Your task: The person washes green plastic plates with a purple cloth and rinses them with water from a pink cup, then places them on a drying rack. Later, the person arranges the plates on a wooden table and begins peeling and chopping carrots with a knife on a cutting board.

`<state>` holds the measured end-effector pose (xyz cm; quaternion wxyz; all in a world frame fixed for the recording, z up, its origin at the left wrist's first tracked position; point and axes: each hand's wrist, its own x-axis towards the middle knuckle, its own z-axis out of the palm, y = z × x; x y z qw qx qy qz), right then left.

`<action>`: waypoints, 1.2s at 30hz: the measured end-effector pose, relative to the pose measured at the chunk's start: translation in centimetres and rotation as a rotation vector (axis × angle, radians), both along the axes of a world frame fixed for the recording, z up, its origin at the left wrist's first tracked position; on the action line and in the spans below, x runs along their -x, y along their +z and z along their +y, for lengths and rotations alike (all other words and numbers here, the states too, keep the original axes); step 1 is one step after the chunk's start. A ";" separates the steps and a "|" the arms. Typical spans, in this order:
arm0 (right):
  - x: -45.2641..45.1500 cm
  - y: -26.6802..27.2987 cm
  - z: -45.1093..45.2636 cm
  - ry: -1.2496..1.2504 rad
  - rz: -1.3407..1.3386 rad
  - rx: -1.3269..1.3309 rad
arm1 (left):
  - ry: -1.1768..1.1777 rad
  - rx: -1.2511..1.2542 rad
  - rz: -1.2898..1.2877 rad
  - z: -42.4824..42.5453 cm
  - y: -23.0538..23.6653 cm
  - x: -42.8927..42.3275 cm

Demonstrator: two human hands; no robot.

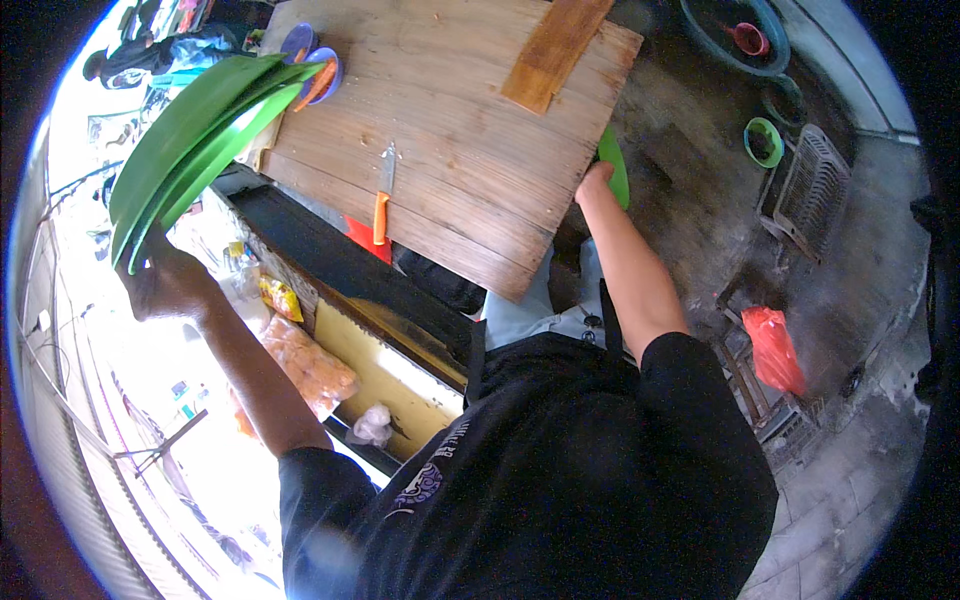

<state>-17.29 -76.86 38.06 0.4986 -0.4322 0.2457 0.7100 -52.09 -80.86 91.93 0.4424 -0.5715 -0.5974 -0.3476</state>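
Note:
My left hand [171,281], raised at the left, grips several nested green plastic plates [191,139], tilted and fanned apart. At the table's right edge is my right hand [595,181], its fingers mostly hidden behind a green plastic piece [615,169] that it grips. Between my hands lies the wooden table [450,150]. A kitchen knife with an orange handle [381,217] rests near its lower left edge. Two purple bowls [335,75] with orange carrot-like pieces stand at the upper left of the table, close to the plates. A brown wooden board [551,60] lies at the top.
On the ledge at left lie a bag of orange pieces [304,360] and a yellow packet [281,298]. To the right are a large basin [780,56] with a red scoop, a green bowl [763,142], a dish rack [814,187] and a red plastic bag [772,349]. Another person [139,64] is at the upper left.

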 end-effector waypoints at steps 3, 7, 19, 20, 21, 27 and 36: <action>-0.2 -1.8 0.1 -0.048 -0.100 0.036 | -0.059 0.005 -0.156 1.4 -0.4 0.7; -2.1 -3.5 -0.7 -0.085 -0.490 0.168 | -0.301 0.033 -0.309 5.3 -2.4 2.6; -3.1 19.9 -11.4 0.483 -2.306 -0.518 | -0.460 0.190 -0.388 18.5 -10.2 9.0; -1.7 21.3 -12.8 0.639 -2.354 -0.624 | -0.541 0.175 -0.461 18.6 -10.7 8.5; -0.5 22.3 -14.2 0.854 -2.351 -0.663 | -0.621 0.153 -0.532 18.5 -11.2 7.9; 5.7 18.5 -16.7 1.196 -2.475 -0.954 | -0.503 0.258 -0.508 14.0 -9.2 6.6; 7.4 19.9 -14.4 1.588 -2.167 -0.800 | -0.556 0.237 -0.554 10.0 -8.0 10.5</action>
